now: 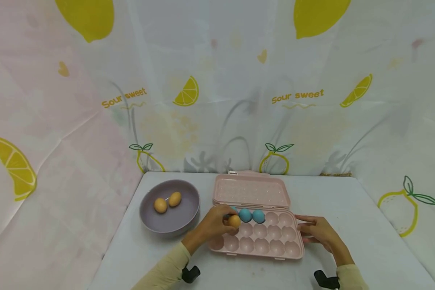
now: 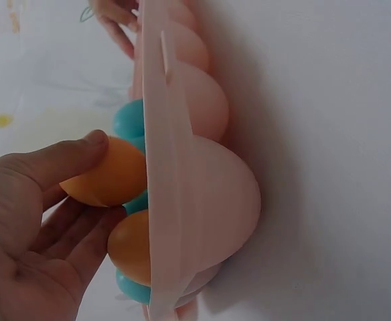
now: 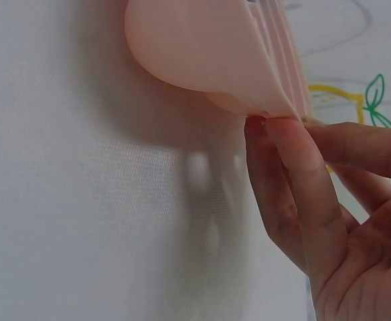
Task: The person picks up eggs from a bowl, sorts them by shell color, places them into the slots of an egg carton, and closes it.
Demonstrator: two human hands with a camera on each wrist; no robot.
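Note:
Between thumb and fingers, my left hand [image 1: 215,222] holds an orange egg [image 1: 234,222] low over the left part of a pink egg carton [image 1: 255,254]. Another orange egg [image 2: 131,247] sits in the carton just beside that hand in the left wrist view; in the head view the hand hides it. Several blue eggs [image 1: 245,215] fill cups of the back row from the left, one partly covered by the hand. My right hand [image 1: 320,231] pinches the carton's right rim with its fingertips, as the right wrist view shows.
Behind the cups, the carton's lid [image 1: 251,190] lies folded back on the white table [image 1: 333,201]. To the left stands a grey-purple bowl [image 1: 181,220] with two orange eggs [image 1: 160,205] inside. A lemon-printed cloth [image 1: 217,121] hangs around the table.

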